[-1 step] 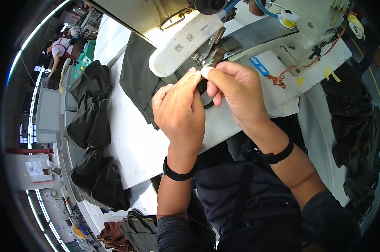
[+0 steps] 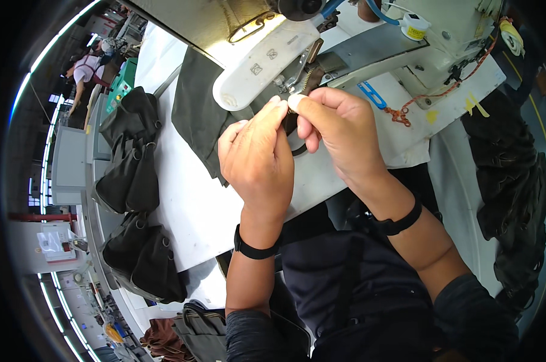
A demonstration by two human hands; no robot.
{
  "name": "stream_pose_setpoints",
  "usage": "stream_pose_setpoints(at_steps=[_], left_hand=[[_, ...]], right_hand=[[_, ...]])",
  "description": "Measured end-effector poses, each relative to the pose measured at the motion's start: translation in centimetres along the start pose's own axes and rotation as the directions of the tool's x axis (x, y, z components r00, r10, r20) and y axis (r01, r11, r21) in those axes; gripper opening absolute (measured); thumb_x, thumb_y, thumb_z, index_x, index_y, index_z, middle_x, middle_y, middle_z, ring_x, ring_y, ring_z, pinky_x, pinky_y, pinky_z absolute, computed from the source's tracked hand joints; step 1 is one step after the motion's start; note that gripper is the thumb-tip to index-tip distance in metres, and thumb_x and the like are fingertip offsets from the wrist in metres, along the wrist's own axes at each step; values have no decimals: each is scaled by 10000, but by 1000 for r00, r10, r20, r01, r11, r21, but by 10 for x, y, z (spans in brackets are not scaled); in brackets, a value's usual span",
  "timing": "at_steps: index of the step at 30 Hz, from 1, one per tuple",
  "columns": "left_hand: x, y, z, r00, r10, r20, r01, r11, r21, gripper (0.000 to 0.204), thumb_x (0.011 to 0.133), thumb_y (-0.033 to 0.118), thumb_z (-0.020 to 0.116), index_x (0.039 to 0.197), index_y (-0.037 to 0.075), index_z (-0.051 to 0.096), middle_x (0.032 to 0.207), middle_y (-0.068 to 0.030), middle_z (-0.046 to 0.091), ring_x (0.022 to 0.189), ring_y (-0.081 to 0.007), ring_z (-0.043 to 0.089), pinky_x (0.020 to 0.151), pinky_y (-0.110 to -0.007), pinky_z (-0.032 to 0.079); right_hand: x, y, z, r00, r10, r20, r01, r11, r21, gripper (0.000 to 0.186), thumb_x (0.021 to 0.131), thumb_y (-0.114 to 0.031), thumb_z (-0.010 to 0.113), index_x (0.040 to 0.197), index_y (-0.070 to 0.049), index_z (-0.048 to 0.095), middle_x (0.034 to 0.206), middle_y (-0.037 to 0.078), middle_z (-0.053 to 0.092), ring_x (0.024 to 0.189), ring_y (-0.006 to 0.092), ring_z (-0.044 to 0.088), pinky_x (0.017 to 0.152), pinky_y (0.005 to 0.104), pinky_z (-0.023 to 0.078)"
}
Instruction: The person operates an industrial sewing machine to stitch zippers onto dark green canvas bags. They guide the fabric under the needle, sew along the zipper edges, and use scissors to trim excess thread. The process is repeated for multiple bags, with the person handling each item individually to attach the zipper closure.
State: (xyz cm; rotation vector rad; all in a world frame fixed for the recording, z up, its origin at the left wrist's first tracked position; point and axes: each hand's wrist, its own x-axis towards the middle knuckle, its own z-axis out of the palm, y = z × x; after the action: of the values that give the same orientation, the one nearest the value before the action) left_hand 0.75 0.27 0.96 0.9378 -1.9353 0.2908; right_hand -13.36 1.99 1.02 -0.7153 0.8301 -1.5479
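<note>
Head: dark fabric [image 2: 195, 111], corner nearward

The left hand [image 2: 258, 154] and right hand [image 2: 344, 123] are touching at the fingertips, just below the sewing machine's white cover [image 2: 264, 69]; what may be sitting between them is hiding from view. Each wrist is wearing a black band [image 2: 256, 250]. Dark cloth [image 2: 197, 99] is lying partly under the cover, on the white table [image 2: 191, 208]. To the right, a blue tool [image 2: 371, 95] is lying near an orange cord [image 2: 399, 116]. Dark bags [image 2: 131, 181] are lying in a row at left; beyond, a person [image 2: 84, 69] is standing.
</note>
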Motion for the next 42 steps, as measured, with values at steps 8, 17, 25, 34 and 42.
stream_pose_setpoints(at_steps=[8, 17, 25, 34, 42], left_hand=[[2, 3, 4, 1000, 1, -17, 0, 999, 51, 240, 876, -42, 736, 1064, 101, 775, 1104, -36, 817, 982, -152, 764, 899, -313, 472], [4, 2, 9, 999, 2, -52, 0, 999, 34, 194, 876, -10, 766, 1045, 86, 755, 1089, -39, 800, 944, -198, 744, 911, -332, 480], [4, -2, 11, 997, 48, -62, -49, 999, -17, 214, 857, -19, 786, 1045, 77, 751, 1078, -59, 787, 955, -223, 738, 878, -347, 517], [2, -4, 8, 996, 68, -58, -69, 998, -14, 222, 858, -55, 789, 1043, 65, 764, 1075, -79, 800, 989, -228, 759, 884, -332, 531], [2, -6, 14, 993, 72, -88, -74, 997, -21, 239, 834, -48, 796, 1037, 74, 762, 1042, -68, 800, 937, -227, 755, 860, -345, 533]], right_hand=[[1, 11, 7, 988, -76, -136, 77, 997, 0, 194, 972, -159, 751, 920, 25, 721, 695, 37, 688, 524, 61, 581, 495, 214, 456], [1, 15, 14, 969, -139, -203, 164, 980, 115, 195, 991, -170, 755, 979, 20, 714, 712, 39, 692, 541, 59, 593, 499, 224, 458], [12, 6, -13, 910, -414, 16, 391, 846, -362, 267, 1014, -159, 692, 1232, -11, 650, 612, 40, 618, 502, 68, 518, 486, 275, 398], [23, -42, -22, 961, -115, 250, 241, 791, -563, 151, 1028, -158, 657, 1050, -8, 660, 627, 34, 649, 495, 69, 554, 477, 246, 425], [22, -40, -13, 985, -80, 155, 152, 829, -537, 181, 1029, -164, 639, 1066, 11, 670, 652, 60, 679, 461, 93, 568, 476, 261, 454]])
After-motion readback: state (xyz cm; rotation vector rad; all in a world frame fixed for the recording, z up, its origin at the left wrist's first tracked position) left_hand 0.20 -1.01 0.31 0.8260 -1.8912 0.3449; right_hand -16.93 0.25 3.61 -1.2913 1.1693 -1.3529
